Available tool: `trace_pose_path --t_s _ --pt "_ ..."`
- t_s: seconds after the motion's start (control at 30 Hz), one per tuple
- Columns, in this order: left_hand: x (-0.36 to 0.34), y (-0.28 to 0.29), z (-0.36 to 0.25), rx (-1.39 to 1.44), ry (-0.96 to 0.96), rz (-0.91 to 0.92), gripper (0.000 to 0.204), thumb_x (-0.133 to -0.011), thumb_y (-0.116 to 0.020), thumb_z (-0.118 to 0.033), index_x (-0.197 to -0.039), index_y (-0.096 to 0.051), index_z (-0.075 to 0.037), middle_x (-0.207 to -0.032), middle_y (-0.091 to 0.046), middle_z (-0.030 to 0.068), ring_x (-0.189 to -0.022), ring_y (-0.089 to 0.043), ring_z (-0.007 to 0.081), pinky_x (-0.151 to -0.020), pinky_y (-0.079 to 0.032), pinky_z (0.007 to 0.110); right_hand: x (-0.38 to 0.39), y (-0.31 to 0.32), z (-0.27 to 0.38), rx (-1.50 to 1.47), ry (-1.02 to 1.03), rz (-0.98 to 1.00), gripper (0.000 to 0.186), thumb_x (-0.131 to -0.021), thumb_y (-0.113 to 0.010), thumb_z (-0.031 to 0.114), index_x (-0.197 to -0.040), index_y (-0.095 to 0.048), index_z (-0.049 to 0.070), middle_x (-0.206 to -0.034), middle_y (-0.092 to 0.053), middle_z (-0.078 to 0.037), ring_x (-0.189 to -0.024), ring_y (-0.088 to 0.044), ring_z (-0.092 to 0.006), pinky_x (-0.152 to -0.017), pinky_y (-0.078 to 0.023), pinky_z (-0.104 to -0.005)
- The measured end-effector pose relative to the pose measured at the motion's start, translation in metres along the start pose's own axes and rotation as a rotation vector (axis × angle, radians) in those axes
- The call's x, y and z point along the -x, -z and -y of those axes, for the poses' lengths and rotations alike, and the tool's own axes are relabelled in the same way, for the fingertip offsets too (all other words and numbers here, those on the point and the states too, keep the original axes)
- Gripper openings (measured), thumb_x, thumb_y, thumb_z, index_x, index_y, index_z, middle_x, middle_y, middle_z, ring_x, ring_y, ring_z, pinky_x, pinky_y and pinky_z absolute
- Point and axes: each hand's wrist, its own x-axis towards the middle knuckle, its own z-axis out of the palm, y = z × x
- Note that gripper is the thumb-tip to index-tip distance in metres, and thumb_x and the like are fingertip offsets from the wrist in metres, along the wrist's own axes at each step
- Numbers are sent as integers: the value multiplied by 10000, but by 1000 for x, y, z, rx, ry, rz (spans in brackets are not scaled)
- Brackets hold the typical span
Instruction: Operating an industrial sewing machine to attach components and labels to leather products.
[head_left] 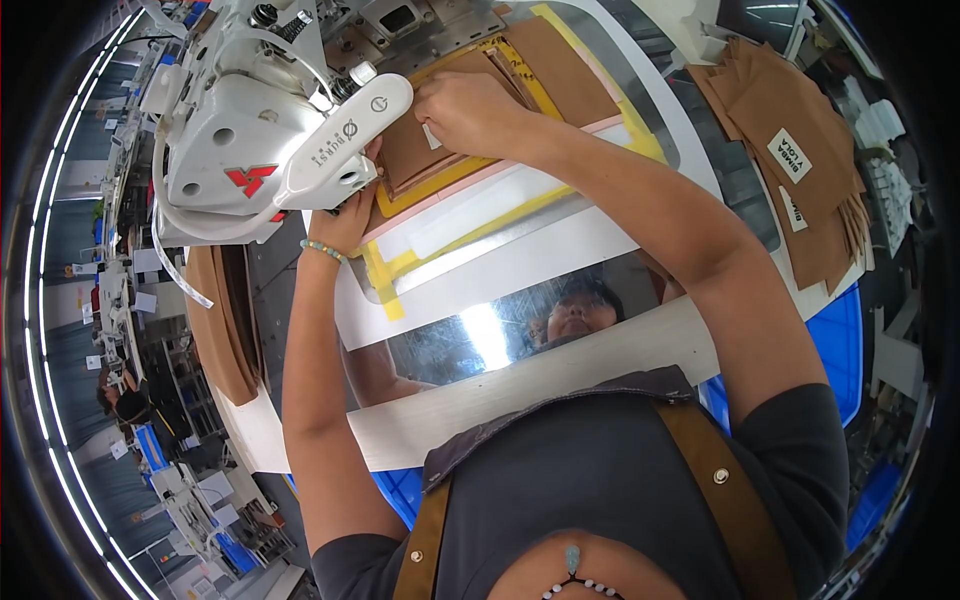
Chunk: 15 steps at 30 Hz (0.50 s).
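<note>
Under the head of a white sewing machine (250, 150) lies a template (545, 188) with yellow-taped edges. Brown panels (565, 75) are set in it, and part of a white label (432, 137) shows on one of them. My right hand (470, 112) rests over that panel beside the machine head, its fingers curled together; what they pinch, if anything, is hidden. My left hand (348, 222), below a beaded bracelet, reaches to the near left edge of the template. The machine head covers most of its fingers.
At the right lies a stack of brown panels (800, 130) with white labels. More brown pieces (220, 320) hang at the left edge of the table. A shiny metal plate (430, 350) is set in the near tabletop. Blue bins (835, 345) stand below.
</note>
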Motion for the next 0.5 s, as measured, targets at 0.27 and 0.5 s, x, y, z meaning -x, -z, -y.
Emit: trace_pose_path --t_s 0.27,0.5 --pt "-14 -2 11 61 -8 -28 447 -1105 -583 -283 -1504 -584 -81 -1580 -572 62 -1491 -480 269 -1269 -344 401 4 3 2 -96 196 -61 121 -883 -730 91 -977 -804 77 -1091 -728 -37 -1157 -636 -255 -1006 -531 -425" --pt "-15 -11 24 269 91 -15 439 -1079 -623 -248 -1478 -592 -69 -1538 -597 98 -1396 -571 251 -1218 -410 385 10 0 16 -308 292 178 288 -913 -684 34 -1125 -833 162 -1229 -694 -14 -1258 -598 -250 -1108 -484 -419"
